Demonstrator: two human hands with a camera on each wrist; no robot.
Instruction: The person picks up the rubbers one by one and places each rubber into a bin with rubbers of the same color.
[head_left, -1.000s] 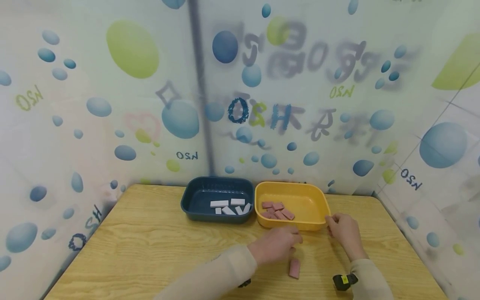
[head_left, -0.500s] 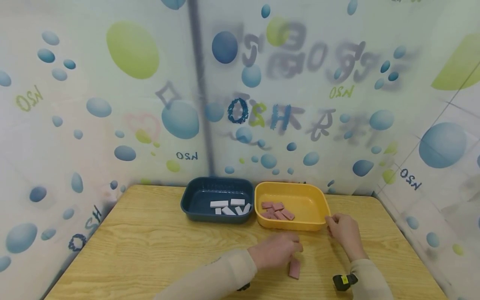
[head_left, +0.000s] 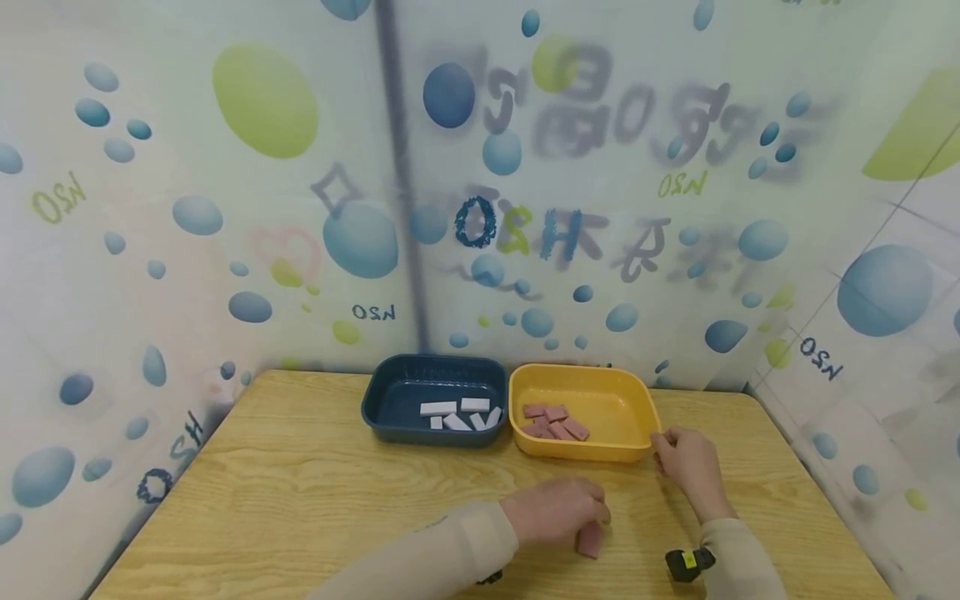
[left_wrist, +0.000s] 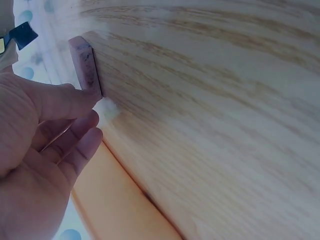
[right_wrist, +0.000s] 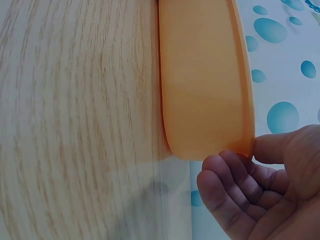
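Observation:
My left hand is low over the table, with thumb and fingertips around the far end of a flat pink block. In the left wrist view the thumb lies against the end of this block; the index finger is hidden behind it. My right hand pinches the front right corner of a yellow tray. The right wrist view has its thumb on the tray's rim, the other fingers curled beneath. Several pink blocks lie in the tray's left half.
A dark blue tray stands close left of the yellow one, with several white blocks inside. Both are at the back of the wooden table, before a patterned curtain. A black wrist device sits at the right sleeve.
My left hand has come down toward me from near the yellow tray's front to the loose pink block. The right hand and both trays have stayed put.

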